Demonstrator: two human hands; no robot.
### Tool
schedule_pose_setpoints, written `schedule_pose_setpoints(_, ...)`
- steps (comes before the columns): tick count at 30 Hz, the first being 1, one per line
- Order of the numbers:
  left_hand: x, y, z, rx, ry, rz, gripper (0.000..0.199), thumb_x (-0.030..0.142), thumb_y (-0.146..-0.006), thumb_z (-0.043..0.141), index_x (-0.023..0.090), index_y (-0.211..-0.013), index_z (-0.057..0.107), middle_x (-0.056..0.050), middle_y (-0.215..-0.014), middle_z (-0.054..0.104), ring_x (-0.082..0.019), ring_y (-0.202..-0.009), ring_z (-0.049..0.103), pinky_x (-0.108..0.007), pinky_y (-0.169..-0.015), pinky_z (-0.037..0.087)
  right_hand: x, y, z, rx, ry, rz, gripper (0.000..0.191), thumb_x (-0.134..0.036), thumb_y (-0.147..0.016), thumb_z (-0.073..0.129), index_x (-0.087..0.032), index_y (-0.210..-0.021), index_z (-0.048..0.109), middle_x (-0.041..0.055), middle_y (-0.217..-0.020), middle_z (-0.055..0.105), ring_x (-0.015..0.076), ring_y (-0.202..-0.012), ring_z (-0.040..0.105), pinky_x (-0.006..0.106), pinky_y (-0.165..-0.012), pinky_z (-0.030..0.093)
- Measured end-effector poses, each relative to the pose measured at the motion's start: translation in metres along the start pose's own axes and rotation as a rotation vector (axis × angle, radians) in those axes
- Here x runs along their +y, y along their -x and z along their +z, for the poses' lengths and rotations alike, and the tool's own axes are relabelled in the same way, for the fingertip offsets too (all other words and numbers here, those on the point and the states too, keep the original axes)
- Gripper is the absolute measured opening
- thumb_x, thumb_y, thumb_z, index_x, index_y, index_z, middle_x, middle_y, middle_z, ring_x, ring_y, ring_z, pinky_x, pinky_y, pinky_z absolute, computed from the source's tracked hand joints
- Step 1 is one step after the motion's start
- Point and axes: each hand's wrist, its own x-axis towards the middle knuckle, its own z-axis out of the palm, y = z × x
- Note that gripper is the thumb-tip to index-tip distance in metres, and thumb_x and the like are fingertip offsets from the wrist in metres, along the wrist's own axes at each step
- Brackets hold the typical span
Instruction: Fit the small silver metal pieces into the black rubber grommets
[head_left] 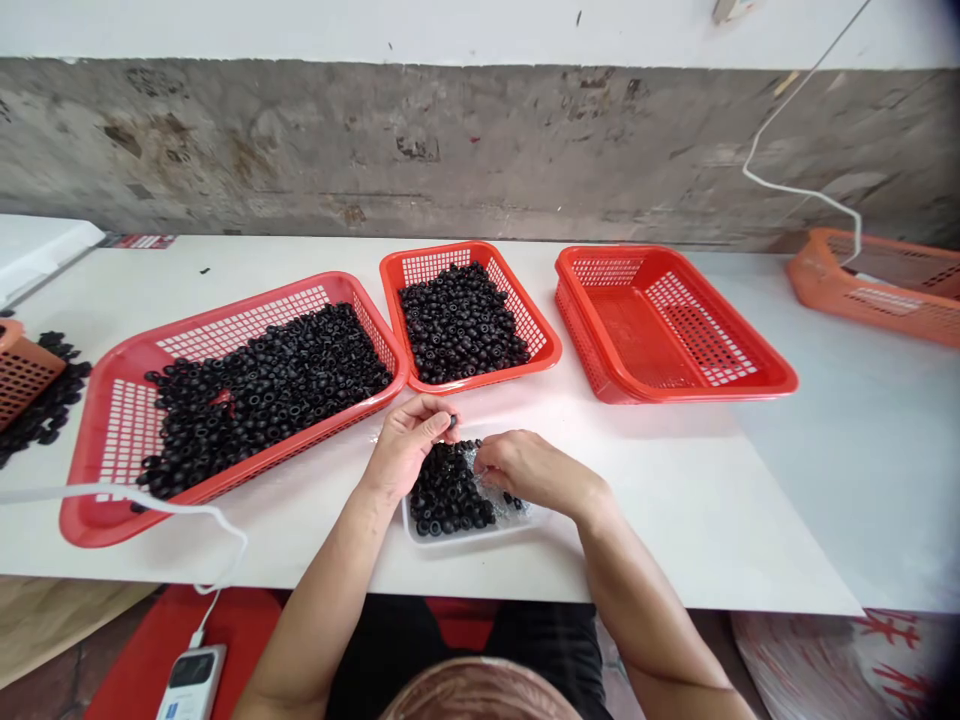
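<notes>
You're pinching a small black ring (452, 422) in the clamped fingers (431, 420) of your left hand (409, 447), while your right hand (529, 472) is resting, fingers together, on a crinkled clear plastic bag (495, 503) beside a heap of black rings (448, 490) in a white plastic tray (450, 535).

The head view looks forward and down from the person's head, across the white worktop (675, 500) toward a stained concrete wall (420, 150). The left hand (409, 445) and right hand (529, 470) appear close, at lower centre.
</notes>
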Motion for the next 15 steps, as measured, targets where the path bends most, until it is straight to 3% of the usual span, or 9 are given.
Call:
schedule_pose_setpoints(3, 0.0, 0.0, 0.001, -0.002, -0.013, 0.01, 0.029, 0.035, -0.065, 0.092, 0.016, -0.081, 0.076, -0.002, -0.075, 0.073, -0.009, -0.06, 0.062, -0.023, -0.063, 0.051, -0.005, -0.004, 0.005, -0.041, 0.061, 0.008, 0.018, -0.008, -0.089, 0.059, -0.016, -0.091, 0.074, 0.0066, -0.088, 0.075, 0.0189, -0.083, 0.069, 0.025, -0.071, 0.04)
schedule_pose_setpoints(8, 0.002, 0.001, 0.003, -0.016, -0.038, 0.011, 0.028, 0.034, -0.066, 0.092, 0.016, -0.08, 0.077, -0.002, -0.074, 0.073, -0.01, -0.06, 0.062, -0.024, -0.064, 0.051, -0.009, -0.01, 0.013, -0.007, 0.157, 0.038, 0.019, -0.009, -0.093, 0.055, -0.016, -0.099, 0.071, 0.0077, -0.09, 0.075, 0.0225, -0.085, 0.072, 0.028, -0.072, 0.043)
schedule_pose_setpoints(15, 0.0, 0.0, 0.001, -0.03, -0.037, 0.021, 0.026, 0.034, -0.068, 0.091, 0.016, -0.081, 0.077, -0.003, -0.075, 0.073, -0.01, -0.062, 0.063, -0.024, -0.065, 0.051, -0.011, -0.014, 0.017, -0.011, 0.164, 0.037, 0.018, -0.01, -0.094, 0.052, -0.014, -0.094, 0.069, 0.0102, -0.089, 0.075, 0.0246, -0.082, 0.072, 0.029, -0.072, 0.044)
